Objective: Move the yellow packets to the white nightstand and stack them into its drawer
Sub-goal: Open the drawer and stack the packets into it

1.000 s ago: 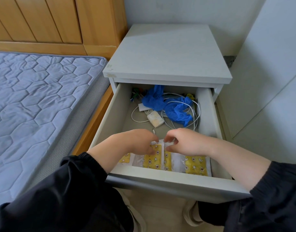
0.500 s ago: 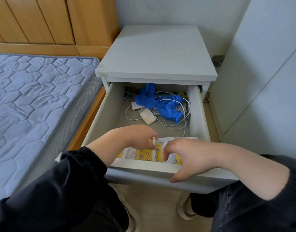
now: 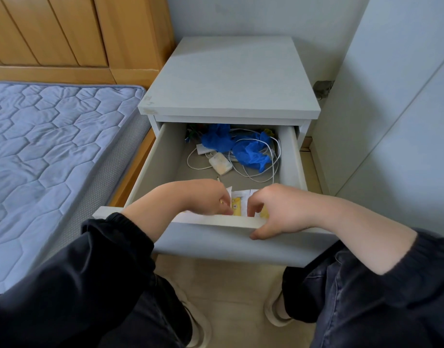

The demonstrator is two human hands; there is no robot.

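Observation:
The white nightstand (image 3: 228, 79) stands in the corner with its drawer (image 3: 290, 159) pulled open. Yellow packets (image 3: 237, 207) with white edges lie at the drawer's front, mostly hidden behind the front panel and my hands. My left hand (image 3: 203, 197) reaches inside, its curled fingertips pinching the packets. My right hand (image 3: 278, 209) grips the drawer's front panel, fingers over the rim next to the packets and thumb on the outer face.
Crumpled blue gloves (image 3: 248, 151), a white charger (image 3: 219, 167) and tangled white cables fill the back of the drawer. A blue quilted mattress (image 3: 52, 151) and wooden headboard (image 3: 78, 33) are at the left. A white panel (image 3: 391, 121) stands close on the right.
My right hand left the packets and took hold of the drawer's front panel. The view pulled back, so the front panel now hides most of the packets. My left hand stays on them.

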